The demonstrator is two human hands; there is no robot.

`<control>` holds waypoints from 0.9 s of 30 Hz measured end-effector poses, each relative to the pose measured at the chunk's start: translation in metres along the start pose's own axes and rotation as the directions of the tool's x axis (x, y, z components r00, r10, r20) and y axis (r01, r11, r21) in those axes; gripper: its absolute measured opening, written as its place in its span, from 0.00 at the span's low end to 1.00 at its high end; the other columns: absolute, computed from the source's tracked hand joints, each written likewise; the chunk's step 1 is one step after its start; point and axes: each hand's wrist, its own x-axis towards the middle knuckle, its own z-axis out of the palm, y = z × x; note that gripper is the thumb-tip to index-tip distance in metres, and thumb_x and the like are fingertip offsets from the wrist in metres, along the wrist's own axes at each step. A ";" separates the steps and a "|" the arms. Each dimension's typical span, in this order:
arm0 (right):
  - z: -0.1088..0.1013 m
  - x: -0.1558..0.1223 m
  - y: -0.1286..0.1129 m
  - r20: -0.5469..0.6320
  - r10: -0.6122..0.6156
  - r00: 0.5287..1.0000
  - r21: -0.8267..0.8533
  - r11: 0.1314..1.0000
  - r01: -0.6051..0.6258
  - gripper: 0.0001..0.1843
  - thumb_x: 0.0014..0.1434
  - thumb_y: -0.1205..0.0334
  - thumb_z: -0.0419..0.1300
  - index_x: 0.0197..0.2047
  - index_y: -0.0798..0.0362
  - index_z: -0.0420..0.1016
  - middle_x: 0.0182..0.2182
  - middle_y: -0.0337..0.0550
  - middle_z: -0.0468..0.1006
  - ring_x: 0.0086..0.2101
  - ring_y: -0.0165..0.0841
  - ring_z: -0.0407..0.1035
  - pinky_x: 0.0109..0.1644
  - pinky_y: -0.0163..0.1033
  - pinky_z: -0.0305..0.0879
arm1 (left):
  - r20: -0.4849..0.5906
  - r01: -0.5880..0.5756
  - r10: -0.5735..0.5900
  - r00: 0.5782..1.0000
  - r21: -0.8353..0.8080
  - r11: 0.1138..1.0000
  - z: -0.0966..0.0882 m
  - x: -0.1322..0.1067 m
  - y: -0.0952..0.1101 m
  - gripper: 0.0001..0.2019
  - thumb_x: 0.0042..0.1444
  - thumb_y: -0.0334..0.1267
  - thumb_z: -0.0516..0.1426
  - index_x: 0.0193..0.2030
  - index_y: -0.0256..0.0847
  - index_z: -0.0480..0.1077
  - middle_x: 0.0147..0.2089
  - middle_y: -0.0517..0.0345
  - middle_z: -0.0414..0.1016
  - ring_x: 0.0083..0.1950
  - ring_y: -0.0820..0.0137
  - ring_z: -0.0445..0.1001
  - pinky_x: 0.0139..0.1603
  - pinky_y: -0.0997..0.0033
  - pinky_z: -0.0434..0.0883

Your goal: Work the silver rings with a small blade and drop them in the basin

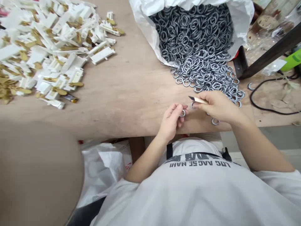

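My left hand [171,120] is closed on a grey metal ring [182,113], pinched between thumb and fingers above the front of the wooden table. Just to its right, my right hand [217,105] grips a slim pale tool with a pointed dark tip [199,100]; its exact kind is unclear. A second metal ring [192,104] shows at the right fingertips, under the tool. One loose ring [214,121] lies below the right hand near the table edge. Beyond the hands, a heap of similar rings [204,72] spills from an open white bag [147,34].
White plastic pieces with gold-coloured parts [58,40] are piled at the left of the wooden table [131,81]. A dark metal bar [272,51], a black cable [265,108] and a green object [291,61] are at the right. White plastic bags [103,169] sit below the table edge.
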 end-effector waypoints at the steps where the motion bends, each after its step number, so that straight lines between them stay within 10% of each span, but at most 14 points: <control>1: 0.001 -0.008 -0.001 0.045 -0.009 0.999 0.185 0.983 0.001 0.10 0.62 0.54 0.64 0.38 0.51 0.75 0.31 0.38 0.77 0.33 0.34 0.71 0.38 0.39 0.61 | 0.032 -0.040 0.038 0.999 0.057 0.998 0.003 0.001 -0.001 0.18 0.61 0.54 0.62 0.39 0.38 0.74 0.32 0.60 0.73 0.25 0.80 0.63 0.21 0.79 0.58; 5: 0.017 -0.023 -0.001 -0.040 -0.011 0.999 0.640 0.767 0.034 0.16 0.60 0.50 0.67 0.46 0.49 0.70 0.38 0.39 0.77 0.38 0.34 0.73 0.42 0.40 0.71 | 0.155 -0.072 0.052 0.987 0.127 0.989 0.020 0.002 -0.005 0.21 0.60 0.57 0.62 0.32 0.38 0.71 0.29 0.61 0.67 0.29 0.78 0.62 0.28 0.78 0.61; 13: 0.041 -0.027 0.002 -0.161 0.061 0.985 0.702 0.709 0.071 0.22 0.59 0.39 0.67 0.39 0.49 0.71 0.32 0.37 0.73 0.31 0.32 0.70 0.37 0.39 0.69 | 0.132 -0.015 0.017 0.991 -0.014 1.000 0.034 -0.003 -0.015 0.24 0.59 0.59 0.62 0.29 0.39 0.64 0.24 0.66 0.58 0.24 0.79 0.54 0.24 0.76 0.55; 20: 0.039 -0.045 0.002 -0.293 -0.131 0.947 0.173 0.967 0.187 0.24 0.71 0.41 0.52 0.30 0.50 0.65 0.23 0.34 0.64 0.25 0.28 0.59 0.31 0.38 0.51 | 0.119 -0.008 0.020 0.993 -0.105 0.994 0.030 -0.006 -0.010 0.22 0.62 0.55 0.60 0.29 0.40 0.62 0.22 0.67 0.55 0.21 0.80 0.51 0.21 0.78 0.49; 27: 0.043 -0.052 -0.005 -0.281 -0.242 0.929 -0.025 0.969 0.245 0.22 0.72 0.48 0.52 0.28 0.50 0.60 0.22 0.34 0.63 0.24 0.28 0.57 0.30 0.38 0.47 | 0.101 0.002 0.014 0.995 -0.156 0.988 0.032 -0.007 -0.010 0.21 0.60 0.55 0.63 0.30 0.40 0.63 0.22 0.67 0.56 0.21 0.80 0.52 0.20 0.80 0.52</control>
